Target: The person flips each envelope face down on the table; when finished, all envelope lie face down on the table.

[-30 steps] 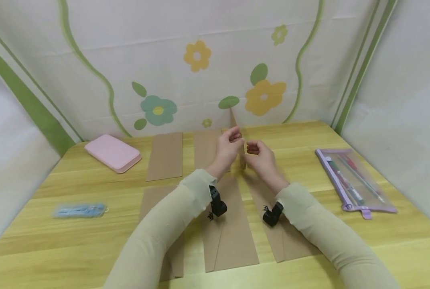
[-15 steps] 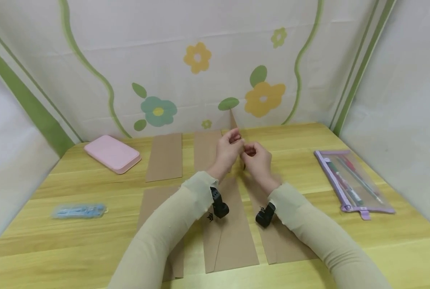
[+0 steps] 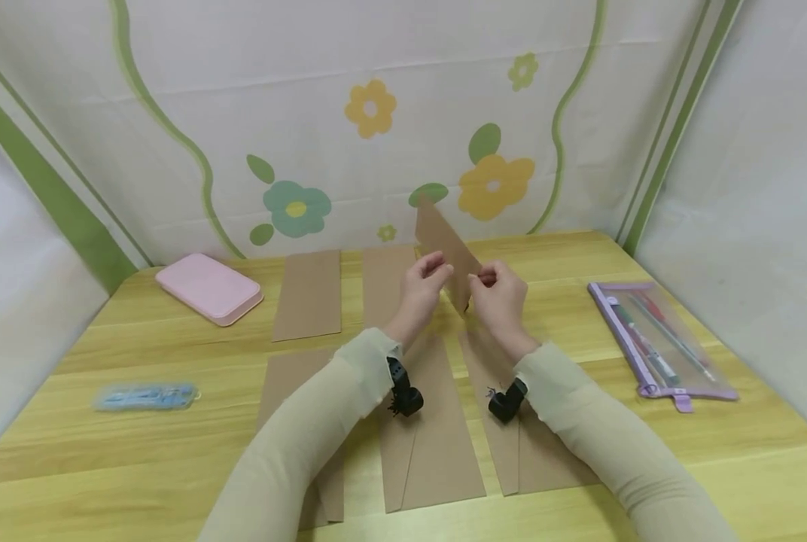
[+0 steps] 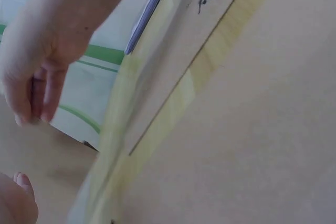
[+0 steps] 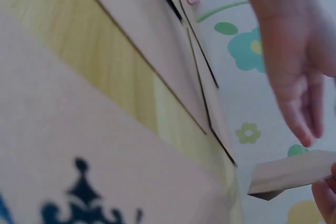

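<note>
A brown paper envelope [image 3: 447, 248] stands raised and slanted above the table, its broad face turned partly to me. My right hand [image 3: 500, 301] pinches its right edge between thumb and fingers; in the left wrist view the right hand's fingertips [image 4: 39, 114] meet the paper. My left hand [image 3: 418, 293] is beside the envelope's left face, fingers loosely bent. In the right wrist view the left hand [image 5: 296, 61] hangs over the lifted envelope [image 5: 291, 171], its fingertips apart from it. Below my forearms lie more envelopes, among them a middle one [image 3: 440, 452] and a right one [image 3: 552, 459].
Two brown envelopes lie in the back row, one at the left [image 3: 309, 293]. A pink case [image 3: 210, 287] is at the back left, a blue packet [image 3: 147, 397] at the left. At the right lies a clear pouch with purple trim [image 3: 623, 339] holding pens. A flowered curtain [image 3: 241, 98] hangs behind.
The right hand closed in on the upright envelope's edge and pinched it, then swung it a little rightward, so its face shows more. The left hand came away from it slightly, leftward and down.
</note>
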Available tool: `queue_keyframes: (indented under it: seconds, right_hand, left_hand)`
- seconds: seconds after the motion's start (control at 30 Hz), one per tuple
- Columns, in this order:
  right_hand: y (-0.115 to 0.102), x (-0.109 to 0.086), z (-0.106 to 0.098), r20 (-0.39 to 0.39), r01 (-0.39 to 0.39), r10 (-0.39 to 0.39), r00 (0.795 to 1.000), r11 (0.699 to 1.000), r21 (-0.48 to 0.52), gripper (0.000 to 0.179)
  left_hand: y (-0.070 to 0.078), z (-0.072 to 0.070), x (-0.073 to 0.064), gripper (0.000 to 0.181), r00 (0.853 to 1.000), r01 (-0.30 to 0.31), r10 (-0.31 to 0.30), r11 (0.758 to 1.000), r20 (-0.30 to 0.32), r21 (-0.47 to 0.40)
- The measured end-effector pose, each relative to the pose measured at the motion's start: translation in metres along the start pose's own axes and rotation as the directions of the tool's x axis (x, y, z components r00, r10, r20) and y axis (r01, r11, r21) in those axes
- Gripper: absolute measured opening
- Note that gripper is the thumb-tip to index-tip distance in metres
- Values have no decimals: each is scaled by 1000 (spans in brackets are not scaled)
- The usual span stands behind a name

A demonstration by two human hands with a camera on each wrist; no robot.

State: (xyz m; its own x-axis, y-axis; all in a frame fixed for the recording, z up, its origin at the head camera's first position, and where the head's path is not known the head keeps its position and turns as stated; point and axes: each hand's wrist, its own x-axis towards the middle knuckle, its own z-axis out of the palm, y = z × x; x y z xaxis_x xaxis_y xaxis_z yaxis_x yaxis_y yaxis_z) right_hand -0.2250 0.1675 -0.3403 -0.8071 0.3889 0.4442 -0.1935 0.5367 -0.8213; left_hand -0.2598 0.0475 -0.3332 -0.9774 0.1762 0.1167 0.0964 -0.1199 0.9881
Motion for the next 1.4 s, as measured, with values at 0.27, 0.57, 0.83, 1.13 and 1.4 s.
queue_keyframes:
  seconds: [0.27, 0.57, 0.83, 1.13, 1.4]
  right_hand:
    - [2, 14, -13, 44, -295, 313, 949, 829, 475, 16]
    - [7, 19, -16, 176, -460, 521, 835, 486, 744, 21]
    - [10, 18, -14, 219, -504, 577, 787, 397, 767, 17]
    - [13, 17, -13, 271, -525, 574, 773, 339, 781, 16]
    - [17, 25, -31, 422, -623, 464, 779, 487, 613, 66]
  left_hand:
    - [-13, -6, 0, 40, 993, 5, -8, 1000, -120, -28]
    - [-22, 3, -4, 37, 984, 32, -48, 995, -174, -93]
    - [-27, 9, -8, 36, 983, 54, -72, 993, -167, -105]
    - [-32, 13, -5, 33, 985, 47, -65, 993, -163, -110]
    - [-29, 9, -3, 33, 981, 52, -73, 992, -180, -118]
